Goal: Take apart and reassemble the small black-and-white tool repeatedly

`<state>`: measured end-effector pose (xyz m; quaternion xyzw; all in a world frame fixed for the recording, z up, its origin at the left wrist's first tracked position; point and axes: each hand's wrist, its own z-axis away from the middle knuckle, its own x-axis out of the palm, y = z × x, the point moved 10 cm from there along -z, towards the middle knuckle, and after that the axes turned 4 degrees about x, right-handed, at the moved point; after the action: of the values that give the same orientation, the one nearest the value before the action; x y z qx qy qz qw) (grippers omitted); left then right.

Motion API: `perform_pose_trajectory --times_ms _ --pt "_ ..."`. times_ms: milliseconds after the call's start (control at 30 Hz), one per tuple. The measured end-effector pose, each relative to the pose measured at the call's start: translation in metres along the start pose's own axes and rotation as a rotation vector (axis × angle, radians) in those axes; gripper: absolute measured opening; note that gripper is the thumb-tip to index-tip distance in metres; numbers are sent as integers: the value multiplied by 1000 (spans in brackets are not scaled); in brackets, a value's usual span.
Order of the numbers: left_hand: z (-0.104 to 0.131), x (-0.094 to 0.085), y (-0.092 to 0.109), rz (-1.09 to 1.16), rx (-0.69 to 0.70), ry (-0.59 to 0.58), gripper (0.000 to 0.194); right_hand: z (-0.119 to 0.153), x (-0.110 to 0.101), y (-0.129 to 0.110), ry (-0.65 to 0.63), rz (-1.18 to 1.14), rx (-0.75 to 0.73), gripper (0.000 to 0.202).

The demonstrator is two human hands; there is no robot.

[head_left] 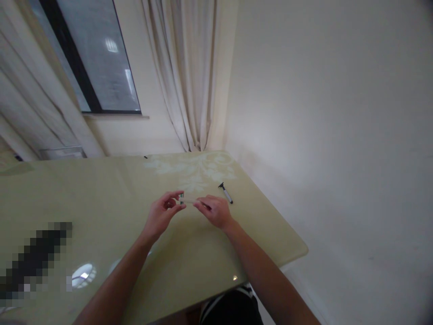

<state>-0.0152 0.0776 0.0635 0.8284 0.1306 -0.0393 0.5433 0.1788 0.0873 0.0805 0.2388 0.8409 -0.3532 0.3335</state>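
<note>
Over the middle of the table, both hands are on a small pale-handled razor. Its crosswise head, dark and greenish, sits between the thumb and forefinger of my left hand, at the head's two ends. My right hand is closed round the other end of the handle, with the fingers hiding part of it. A second razor, silver-grey with a black head, lies on the table just beyond my right hand, untouched. The finer details of the held razor's head are too small to make out.
The glossy, pale yellow-green table has its right edge beside a bare wall. A tiny dark object lies at the far edge. Curtains hang by a window. A pixelated dark patch covers the lower left.
</note>
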Motion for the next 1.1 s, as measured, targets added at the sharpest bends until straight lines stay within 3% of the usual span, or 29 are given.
perform_pose_trajectory --times_ms 133,333,533,733,933,1100 --pt "0 0 2 -26 5 0 45 -2 -9 19 53 66 114 55" --pt "1 4 10 -50 22 -27 43 0 -3 -2 -22 -26 -37 53" --pt "1 2 2 -34 -4 -14 44 -2 -8 19 57 54 98 55" --pt "2 4 6 -48 -6 -36 44 1 -2 -4 -19 -17 -64 52" --pt "2 8 7 -45 -4 -43 42 -1 -7 10 37 66 60 56" --pt "2 4 3 -36 -21 -35 45 1 -5 -5 -10 29 -35 55"
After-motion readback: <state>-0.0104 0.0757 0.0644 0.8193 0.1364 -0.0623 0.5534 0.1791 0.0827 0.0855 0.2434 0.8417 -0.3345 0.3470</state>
